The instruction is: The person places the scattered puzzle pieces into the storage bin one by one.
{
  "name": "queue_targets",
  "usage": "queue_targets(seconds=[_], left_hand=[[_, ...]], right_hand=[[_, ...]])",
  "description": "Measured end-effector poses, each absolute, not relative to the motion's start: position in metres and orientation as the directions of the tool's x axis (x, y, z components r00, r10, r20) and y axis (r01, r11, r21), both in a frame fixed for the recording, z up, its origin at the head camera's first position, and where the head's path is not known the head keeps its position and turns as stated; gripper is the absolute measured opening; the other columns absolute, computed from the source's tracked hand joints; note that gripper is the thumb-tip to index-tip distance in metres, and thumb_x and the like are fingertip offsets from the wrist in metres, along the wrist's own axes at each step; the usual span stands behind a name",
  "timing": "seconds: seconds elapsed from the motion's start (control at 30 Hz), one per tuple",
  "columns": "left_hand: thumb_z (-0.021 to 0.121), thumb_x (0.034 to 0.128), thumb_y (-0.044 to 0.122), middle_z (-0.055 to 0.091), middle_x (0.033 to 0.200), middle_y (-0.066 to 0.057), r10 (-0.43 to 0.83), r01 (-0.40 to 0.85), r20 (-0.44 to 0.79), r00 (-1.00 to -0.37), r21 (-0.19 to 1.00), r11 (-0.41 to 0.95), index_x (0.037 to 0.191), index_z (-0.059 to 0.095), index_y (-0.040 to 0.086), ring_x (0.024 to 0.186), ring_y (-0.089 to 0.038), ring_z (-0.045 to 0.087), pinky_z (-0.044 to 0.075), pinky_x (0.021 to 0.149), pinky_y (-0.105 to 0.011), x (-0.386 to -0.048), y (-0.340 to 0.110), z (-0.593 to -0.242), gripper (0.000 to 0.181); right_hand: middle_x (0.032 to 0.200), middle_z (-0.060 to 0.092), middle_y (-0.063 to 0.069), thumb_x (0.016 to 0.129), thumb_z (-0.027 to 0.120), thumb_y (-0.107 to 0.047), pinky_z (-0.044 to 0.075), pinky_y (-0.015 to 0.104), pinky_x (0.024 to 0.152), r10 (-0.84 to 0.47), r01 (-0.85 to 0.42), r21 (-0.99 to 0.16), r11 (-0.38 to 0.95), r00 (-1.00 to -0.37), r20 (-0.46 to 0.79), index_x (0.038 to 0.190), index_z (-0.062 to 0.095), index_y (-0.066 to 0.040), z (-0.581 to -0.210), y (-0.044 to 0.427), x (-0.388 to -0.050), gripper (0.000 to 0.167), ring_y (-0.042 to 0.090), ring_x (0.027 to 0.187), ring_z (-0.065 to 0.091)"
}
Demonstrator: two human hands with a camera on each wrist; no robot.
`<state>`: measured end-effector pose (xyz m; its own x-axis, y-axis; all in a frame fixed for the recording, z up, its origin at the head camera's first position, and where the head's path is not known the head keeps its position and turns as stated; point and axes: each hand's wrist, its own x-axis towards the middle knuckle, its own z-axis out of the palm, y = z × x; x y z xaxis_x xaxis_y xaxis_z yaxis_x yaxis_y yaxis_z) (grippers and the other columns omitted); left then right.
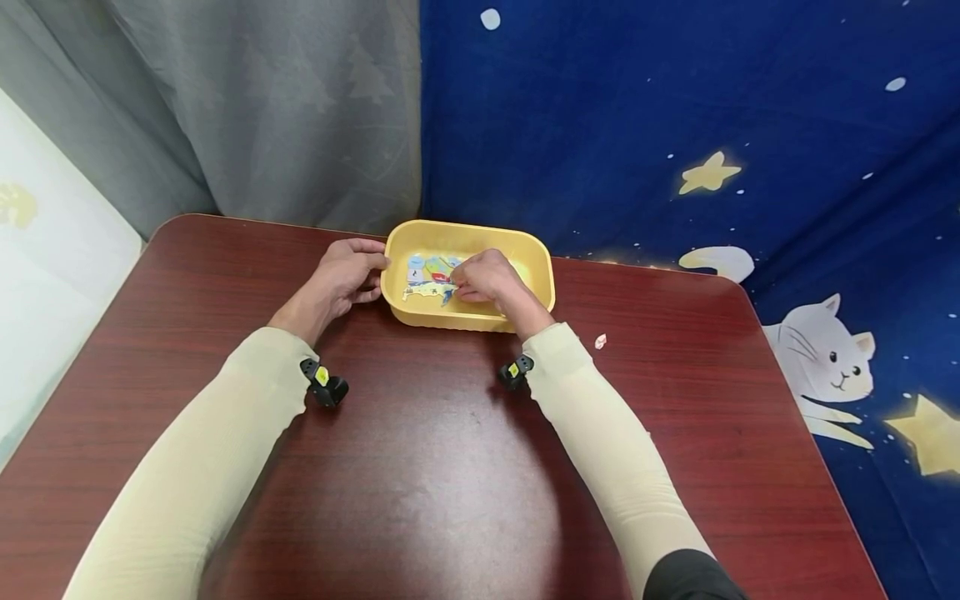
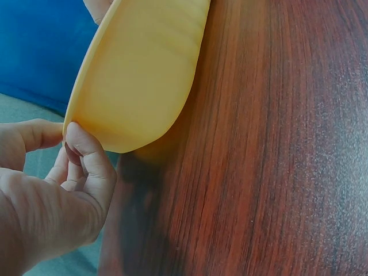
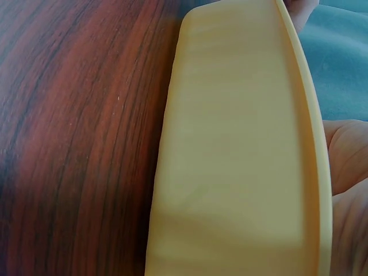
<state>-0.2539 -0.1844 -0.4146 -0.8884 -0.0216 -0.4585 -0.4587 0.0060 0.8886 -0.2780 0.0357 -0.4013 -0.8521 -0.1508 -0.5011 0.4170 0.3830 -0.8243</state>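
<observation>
A yellow plastic basin point(image 1: 468, 319) with rounded corners stands near the far edge of the table. My left hand point(image 1: 345, 273) grips its left end, the thumb and fingers at the rim, as the left wrist view point(image 2: 54, 195) shows up close. Inside lie several small flat printed pieces point(image 1: 429, 289) in blue, white, yellow and red, bunched toward the left. My right hand point(image 1: 487, 277) reaches into the basin over these pieces, fingers bent downward. Its fingertips are hidden, and in the right wrist view the basin wall point(image 3: 236, 138) covers them, so a hold on a piece cannot be made out.
A small pale and reddish piece point(image 1: 601, 342) lies on the dark red wooden table point(image 1: 420, 467), right of the basin. Behind the table hang a grey curtain point(image 1: 300, 108) and a blue one point(image 1: 600, 108) with stars and a cat. Each wrist carries a small black camera.
</observation>
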Motion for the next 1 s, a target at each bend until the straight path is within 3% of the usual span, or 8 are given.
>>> queue_targets(seconds=[0.3, 1.0], left_hand=[[0.059, 0.0954, 0.015, 0.058, 0.083, -0.002, -0.025, -0.464, -0.463, -0.886, 0.886, 0.021, 0.130, 0.051, 0.011, 0.057, -0.009, 0.055, 0.053, 0.052, -0.020, -0.2525, -0.1854, -0.4132, 0.036], [0.059, 0.0949, 0.015, 0.058, 0.082, -0.002, -0.016, -0.473, -0.473, -0.881, 0.881, 0.015, 0.132, 0.050, 0.011, 0.056, -0.009, 0.055, 0.054, 0.052, -0.020, -0.2523, -0.1843, -0.4106, 0.038]], right_hand=[[0.118, 0.062, 0.018, 0.090, 0.062, -0.006, 0.055, 0.037, 0.090, -0.160, 0.390, -0.839, 0.378, -0.866, -0.474, 0.116, 0.066, 0.007, -0.4004, 0.0321, -0.2777, 0.029, 0.030, 0.099, 0.068], [0.112, 0.062, 0.016, 0.091, 0.064, -0.010, 0.057, 0.034, 0.085, -0.173, 0.409, -0.810, 0.421, -0.840, -0.514, 0.112, 0.068, 0.003, -0.4049, 0.0273, -0.2781, 0.026, 0.025, 0.092, 0.068]])
